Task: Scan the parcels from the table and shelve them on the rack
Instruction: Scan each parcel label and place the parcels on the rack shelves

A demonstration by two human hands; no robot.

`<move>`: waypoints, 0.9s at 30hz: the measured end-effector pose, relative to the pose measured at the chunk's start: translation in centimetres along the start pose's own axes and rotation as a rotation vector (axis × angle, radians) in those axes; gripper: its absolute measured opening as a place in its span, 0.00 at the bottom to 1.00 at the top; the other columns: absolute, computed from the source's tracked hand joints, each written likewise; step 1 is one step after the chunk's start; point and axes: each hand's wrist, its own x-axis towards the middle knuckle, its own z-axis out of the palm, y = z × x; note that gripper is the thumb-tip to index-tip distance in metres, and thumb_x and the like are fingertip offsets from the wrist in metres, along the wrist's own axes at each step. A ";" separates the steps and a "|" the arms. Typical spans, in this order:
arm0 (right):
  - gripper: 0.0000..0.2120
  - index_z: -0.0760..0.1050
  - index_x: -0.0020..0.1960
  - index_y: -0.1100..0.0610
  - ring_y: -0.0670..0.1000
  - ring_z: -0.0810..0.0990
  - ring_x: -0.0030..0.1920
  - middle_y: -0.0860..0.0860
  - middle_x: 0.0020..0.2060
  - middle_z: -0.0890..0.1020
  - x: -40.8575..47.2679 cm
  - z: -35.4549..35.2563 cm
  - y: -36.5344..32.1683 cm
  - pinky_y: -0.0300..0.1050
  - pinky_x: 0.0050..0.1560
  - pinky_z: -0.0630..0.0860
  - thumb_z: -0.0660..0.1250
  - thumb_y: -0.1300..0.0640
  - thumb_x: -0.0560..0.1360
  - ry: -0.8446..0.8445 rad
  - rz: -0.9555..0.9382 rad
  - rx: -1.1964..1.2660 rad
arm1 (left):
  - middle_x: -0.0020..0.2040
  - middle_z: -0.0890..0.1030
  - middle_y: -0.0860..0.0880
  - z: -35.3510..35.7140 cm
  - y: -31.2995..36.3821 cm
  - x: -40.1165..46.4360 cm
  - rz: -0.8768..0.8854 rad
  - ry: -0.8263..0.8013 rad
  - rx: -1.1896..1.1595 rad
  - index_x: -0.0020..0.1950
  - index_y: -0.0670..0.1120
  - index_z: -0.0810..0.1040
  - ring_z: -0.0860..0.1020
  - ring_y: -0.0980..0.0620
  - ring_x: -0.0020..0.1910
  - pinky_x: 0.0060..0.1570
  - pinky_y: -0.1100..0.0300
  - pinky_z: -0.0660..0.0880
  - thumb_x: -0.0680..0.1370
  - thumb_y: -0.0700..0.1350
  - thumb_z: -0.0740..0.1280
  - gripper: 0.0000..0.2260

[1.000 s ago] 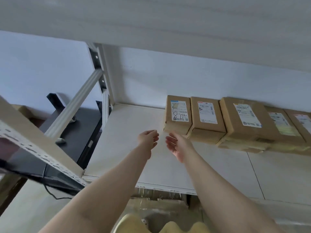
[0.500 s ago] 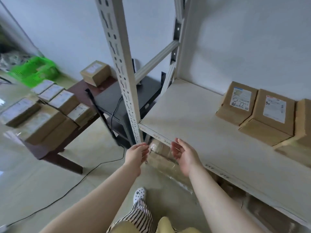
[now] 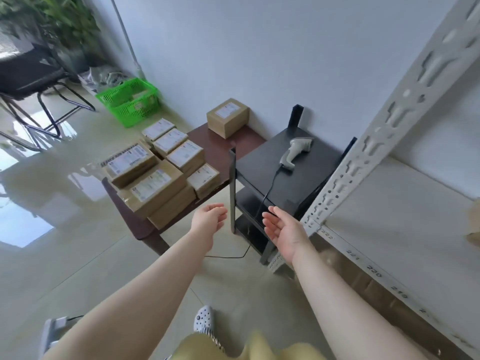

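Several brown cardboard parcels with white labels lie stacked on a dark brown table, and one more parcel sits alone at its far corner. A grey handheld scanner lies on a black stand to the right, its cable hanging down. The white rack fills the right side, with a pale shelf. My left hand hovers just in front of the parcel stack, fingers relaxed, holding nothing. My right hand is held out empty, palm turned left, near the rack's post.
A green plastic basket stands on the floor by the wall, and a black chair with plants behind it is at the far left. A parcel edge shows on the shelf at the right border. Glossy floor lies below.
The view has swung left from the rack's shelved parcels to the table and scanner stand. Both empty hands have drawn back off the shelf and now reach towards the parcel table.
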 end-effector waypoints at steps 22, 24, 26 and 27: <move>0.08 0.78 0.54 0.57 0.49 0.82 0.45 0.53 0.46 0.84 22.3 18.8 -12.2 0.40 0.48 0.78 0.69 0.53 0.79 0.067 0.021 0.113 | 0.52 0.82 0.44 -0.5 17.7 22.1 0.046 -0.029 0.109 0.61 0.45 0.79 0.80 0.52 0.48 0.49 0.60 0.78 0.80 0.41 0.70 0.10; 0.11 0.78 0.58 0.58 0.49 0.82 0.46 0.53 0.46 0.84 24.9 19.6 -13.5 0.40 0.49 0.79 0.69 0.54 0.79 0.074 0.033 0.084 | 0.48 0.81 0.46 0.2 19.2 24.4 0.061 -0.035 0.103 0.60 0.45 0.78 0.79 0.53 0.44 0.44 0.62 0.77 0.80 0.41 0.70 0.09; 0.14 0.77 0.60 0.58 0.49 0.82 0.46 0.53 0.47 0.84 27.4 20.2 -14.4 0.40 0.47 0.79 0.70 0.54 0.78 0.102 0.047 0.040 | 0.46 0.81 0.48 1.0 20.5 26.4 0.075 -0.026 0.116 0.57 0.47 0.79 0.79 0.53 0.44 0.47 0.60 0.78 0.79 0.42 0.70 0.07; 0.15 0.77 0.61 0.58 0.48 0.82 0.45 0.53 0.47 0.84 28.6 20.5 -14.8 0.39 0.45 0.79 0.71 0.53 0.78 0.117 0.052 0.013 | 0.47 0.81 0.48 1.5 21.2 27.5 0.085 -0.019 0.125 0.55 0.48 0.79 0.79 0.53 0.45 0.49 0.59 0.79 0.79 0.42 0.70 0.06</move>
